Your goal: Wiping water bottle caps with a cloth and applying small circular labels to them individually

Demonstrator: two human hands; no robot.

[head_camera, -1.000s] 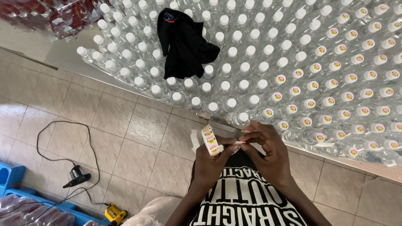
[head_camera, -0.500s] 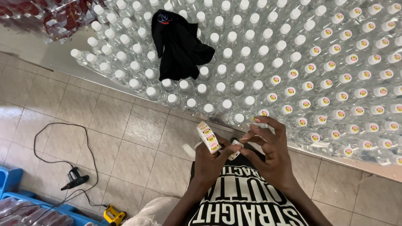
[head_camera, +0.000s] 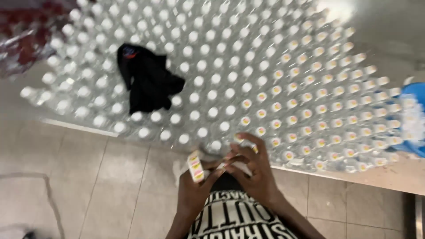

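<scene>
The view has swung right; left hand (head_camera: 195, 194) grips sticker roll (head_camera: 195, 166), right hand (head_camera: 252, 170) pinches by bottles (head_camera: 265, 88).

Roll of small round stickers (head_camera: 195, 166), white backing with yellow-and-red printed faces, standing on edge and tilted, pinched upright just below the near edge of the block of clear white-capped bottles (head_camera: 248, 79), image blurred, finer detail unreadable.

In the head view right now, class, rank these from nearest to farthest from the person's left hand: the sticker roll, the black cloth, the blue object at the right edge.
1. Sticker roll: held in the left hand.
2. Black cloth: up and left, lying on the bottle caps.
3. Blue object: far right edge.
</scene>
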